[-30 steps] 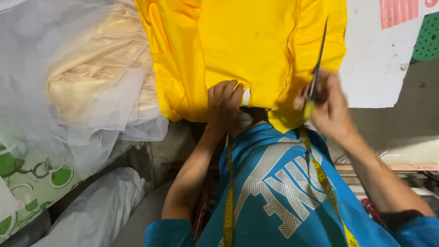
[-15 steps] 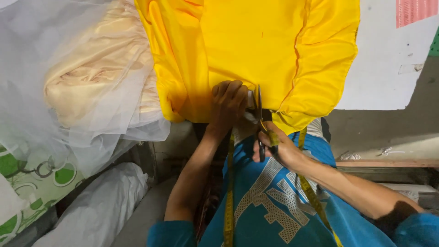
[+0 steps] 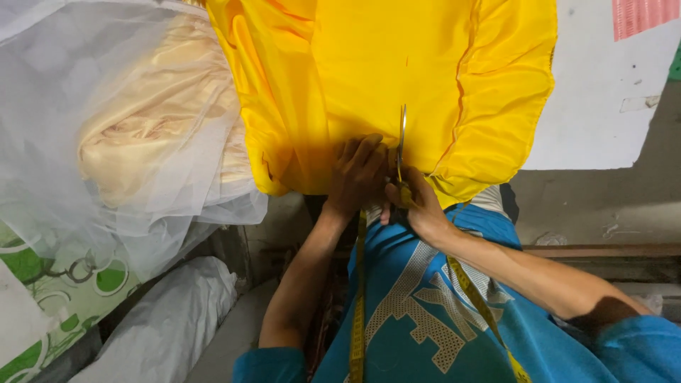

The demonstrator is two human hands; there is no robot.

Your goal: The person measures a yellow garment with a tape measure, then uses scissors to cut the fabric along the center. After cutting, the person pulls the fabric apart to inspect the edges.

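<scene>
A bright yellow fabric [image 3: 397, 64] lies spread on the white table, folded at both sides. My left hand [image 3: 355, 174] presses flat on its near edge. My right hand [image 3: 418, 206] grips a pair of scissors [image 3: 401, 138] just right of the left hand. The blades point away from me and lie over the yellow cloth at its near edge. A yellow measuring tape [image 3: 358, 312] hangs around my neck over a blue shirt.
A heap of white sheer netting [image 3: 106, 128] over cream satin cloth [image 3: 156, 120] lies left of the yellow fabric. The white table top [image 3: 603, 106] shows at the right. A white bag [image 3: 163, 326] and green-patterned sheet [image 3: 50, 298] sit low at the left.
My right hand brought the scissors from the right side of the cloth down to the near edge beside my left hand, and the blades now point forward over the fabric.
</scene>
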